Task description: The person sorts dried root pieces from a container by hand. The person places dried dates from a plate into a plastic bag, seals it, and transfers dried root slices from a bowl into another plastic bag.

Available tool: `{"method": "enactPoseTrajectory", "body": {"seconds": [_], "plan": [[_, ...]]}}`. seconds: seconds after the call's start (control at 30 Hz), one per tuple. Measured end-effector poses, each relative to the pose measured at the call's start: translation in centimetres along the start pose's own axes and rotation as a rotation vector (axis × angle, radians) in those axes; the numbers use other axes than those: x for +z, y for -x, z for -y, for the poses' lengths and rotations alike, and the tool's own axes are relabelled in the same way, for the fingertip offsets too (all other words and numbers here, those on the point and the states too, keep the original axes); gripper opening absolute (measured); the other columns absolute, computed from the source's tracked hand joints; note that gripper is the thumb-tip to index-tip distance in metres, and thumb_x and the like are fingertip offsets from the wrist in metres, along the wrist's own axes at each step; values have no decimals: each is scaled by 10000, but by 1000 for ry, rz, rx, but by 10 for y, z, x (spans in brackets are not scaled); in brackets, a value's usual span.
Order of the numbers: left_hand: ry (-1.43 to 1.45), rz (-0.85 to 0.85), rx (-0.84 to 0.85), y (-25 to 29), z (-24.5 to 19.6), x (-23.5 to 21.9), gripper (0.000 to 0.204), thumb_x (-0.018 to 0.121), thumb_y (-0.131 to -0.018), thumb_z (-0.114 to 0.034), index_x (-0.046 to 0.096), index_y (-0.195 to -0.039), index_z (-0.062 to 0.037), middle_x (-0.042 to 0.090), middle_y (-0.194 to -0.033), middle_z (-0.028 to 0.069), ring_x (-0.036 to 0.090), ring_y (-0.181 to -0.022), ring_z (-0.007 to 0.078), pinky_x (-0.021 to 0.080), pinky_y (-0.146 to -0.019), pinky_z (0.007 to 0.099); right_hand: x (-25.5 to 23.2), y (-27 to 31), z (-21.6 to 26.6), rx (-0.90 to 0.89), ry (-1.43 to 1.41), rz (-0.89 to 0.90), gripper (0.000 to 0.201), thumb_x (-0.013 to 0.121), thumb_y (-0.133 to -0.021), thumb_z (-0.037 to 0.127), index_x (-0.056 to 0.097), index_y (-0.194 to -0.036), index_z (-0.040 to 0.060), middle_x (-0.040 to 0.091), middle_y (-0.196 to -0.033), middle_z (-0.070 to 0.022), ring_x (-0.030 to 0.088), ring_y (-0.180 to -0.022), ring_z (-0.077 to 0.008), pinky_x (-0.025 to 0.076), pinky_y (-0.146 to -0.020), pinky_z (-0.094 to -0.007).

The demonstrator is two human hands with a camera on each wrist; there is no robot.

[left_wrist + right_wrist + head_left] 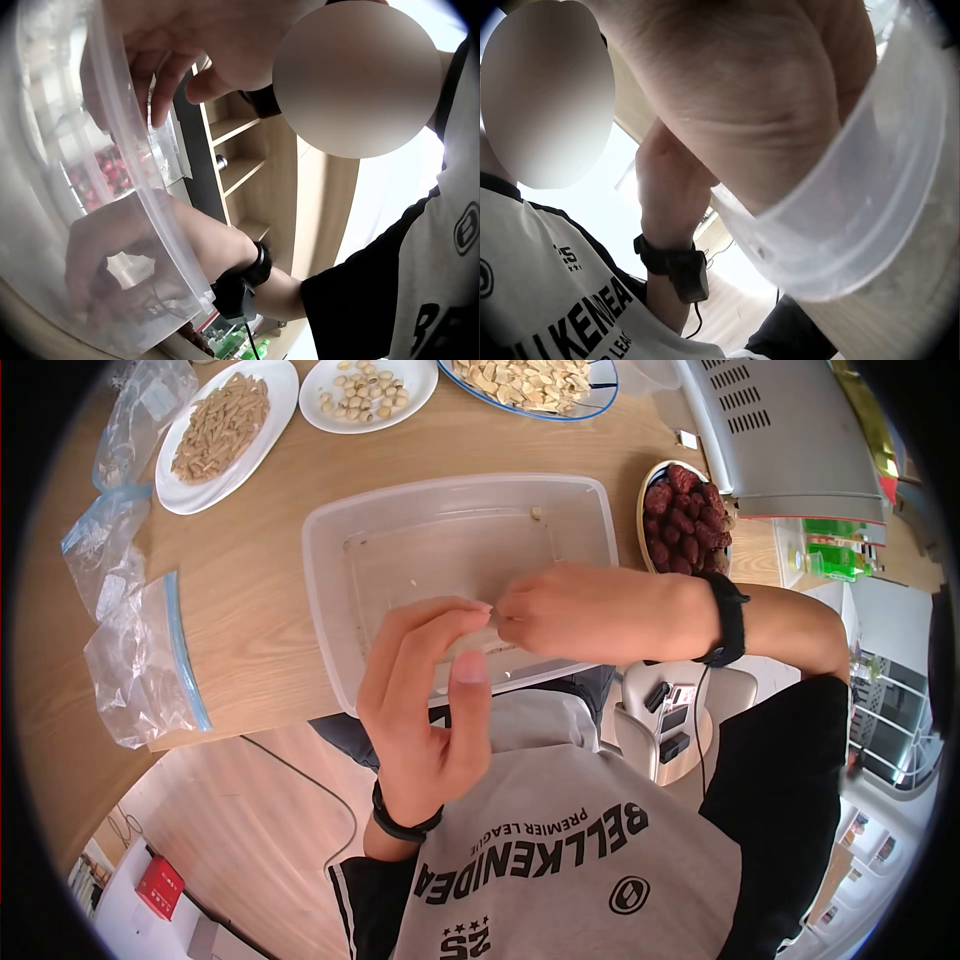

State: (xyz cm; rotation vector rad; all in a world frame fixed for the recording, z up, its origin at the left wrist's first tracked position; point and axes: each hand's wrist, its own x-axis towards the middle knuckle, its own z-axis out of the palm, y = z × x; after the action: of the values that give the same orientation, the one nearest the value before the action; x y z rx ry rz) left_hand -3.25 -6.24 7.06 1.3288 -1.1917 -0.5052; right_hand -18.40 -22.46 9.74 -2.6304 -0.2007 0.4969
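A clear plastic tub (pixel 455 488) stands on the wooden table with a few small bits in it, one pale piece (pixel 536 513) near its far right corner. My left hand (pixel 425 700) is over the tub's near left side, fingers bent and apart from the thumb, nothing visible between them. From the right, my right hand (pixel 570 610) reaches over the tub with its fingers bent down; whether they pinch something is hidden. The fingertips of both hands come close together. In the left wrist view the right hand (pixel 112 255) shows blurred through the tub wall (pixel 142 187).
Along the far side are a plate of pale brown sticks (pixel 282 422), a plate of round pale seeds (pixel 330 420) and a plate of pale slices (pixel 520 385). A bowl of red dates (pixel 688 525) stands right of the tub. Plastic bags (pixel 140 660) lie at left.
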Motion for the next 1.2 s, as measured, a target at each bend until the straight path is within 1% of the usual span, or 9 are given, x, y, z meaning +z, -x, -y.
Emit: {"method": "enactPoseTrajectory", "body": {"seconds": [0.17,0.3,0.4,0.47,0.73,0.8,1.0,1.1,1.2], "plan": [[13,-4,40,0,2,0,214,591,-880,36,653,-1085,42,690,-1061,196,662,-916,357,523,-817,377,-41,17,-6,111,-59,-286,153,698,-822,-8,619,-953,-13,648,-877,-107,689,-840,-271,568,-723,-384],[-2,-21,53,1,2,0,205,593,-882,42,651,-1079,40,691,-1056,194,661,-911,357,523,-814,378,-68,32,-12,292,-218,-345,149,682,-836,-34,655,-976,13,702,-869,-95,715,-766,-221,577,-693,-325],[-13,-33,59,1,0,1,199,591,-883,46,650,-1072,36,690,-1038,190,657,-901,356,522,-808,380,-82,38,-36,265,-53,-474,158,685,-864,-34,676,-1017,4,710,-906,-112,711,-782,-230,578,-715,-330],[6,-31,38,1,-1,1,191,597,-892,39,650,-1075,32,686,-1019,190,656,-892,355,522,-802,384,-87,40,-52,370,276,-732,162,688,-865,-3,682,-1026,8,713,-891,-147,699,-773,-305,559,-692,-371],[9,-46,24,1,-2,2,143,612,-916,15,646,-1055,24,690,-999,187,658,-889,362,521,-793,394,-85,49,-56,387,261,-702,134,686,-881,13,703,-1014,13,723,-876,-161,710,-785,-334,567,-717,-399],[10,-45,24,1,-2,2,140,613,-916,14,645,-1051,24,692,-996,185,658,-890,363,521,-792,395,-93,55,-78,499,237,-638,157,670,-932,6,699,-1085,-17,730,-959,-143,706,-789,-258,579,-740,-352],[-9,-47,25,0,-5,1,140,621,-916,13,645,-1054,23,692,-993,187,657,-883,363,521,-787,399,-80,42,-158,563,242,-595,190,721,-911,95,730,-1079,6,738,-942,-161,717,-784,-265,576,-737,-370],[-16,-49,-24,-1,-6,0,135,557,-1008,-60,660,-1052,15,704,-1022,155,673,-938,298,502,-866,335,-76,30,-173,641,254,-516,172,731,-899,108,732,-1040,9,738,-911,-164,720,-783,-280,575,-733,-378],[-24,-57,49,-2,-3,0,155,631,-905,32,644,-1060,22,690,-1003,178,658,-880,355,523,-765,391,-67,30,-190,620,284,-506,153,730,-893,99,727,-1014,6,734,-885,-163,716,-772,-288,574,-726,-383]]}}
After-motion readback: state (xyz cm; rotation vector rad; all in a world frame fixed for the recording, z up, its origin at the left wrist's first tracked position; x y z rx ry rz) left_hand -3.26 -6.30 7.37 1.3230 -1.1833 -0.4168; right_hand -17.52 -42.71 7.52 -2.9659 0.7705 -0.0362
